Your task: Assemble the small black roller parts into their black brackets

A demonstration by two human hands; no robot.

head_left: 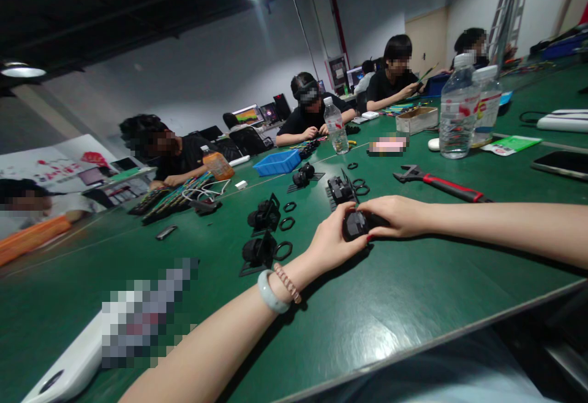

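Note:
Between my hands, low over the green table [413, 305], is a black part [356, 224]. My left hand [333, 236] wraps its thumb and fingers round the part's left side. On the right side, my right hand [395, 218] grips the same part, its fingertips close to those of the left. Just beyond them stands another black assembly [340, 187] with black rings [362, 187] beside it. To the left are more black assemblies, one [264, 214] behind another [258, 251], with a ring [283, 250] at the side. A further assembly [303, 175] stands farther back.
An adjustable wrench [443, 184] lies beyond my right forearm. Bottles [457, 112] and a phone [563, 163] are at the right. A blue tray [277, 162] and a small box [416, 120] sit farther back. Several people work around the table. A white object [73, 354] lies at lower left.

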